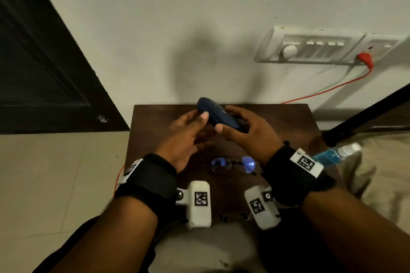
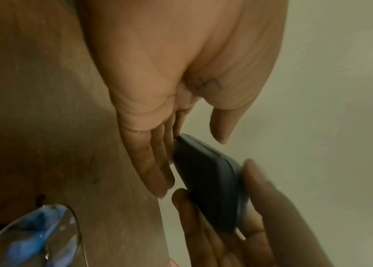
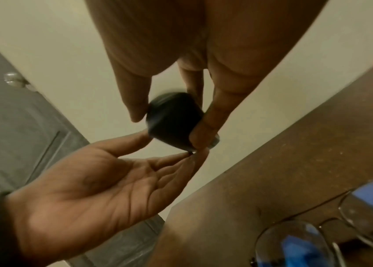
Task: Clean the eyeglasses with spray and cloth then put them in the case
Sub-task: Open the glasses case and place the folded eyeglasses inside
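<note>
The right hand (image 1: 241, 126) grips the closed case (image 1: 219, 115) above the counter (image 1: 288, 122); the left hand (image 1: 186, 137), fingers straight, touches its end. The glasses (image 1: 233, 165) lie below on the counter.

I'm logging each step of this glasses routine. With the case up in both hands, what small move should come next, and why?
Probably open the case: it looks closed, gripped in the right hand, with the left hand at its end, fingers straight. The eyeglasses lie on the table, not yet inside.
</note>
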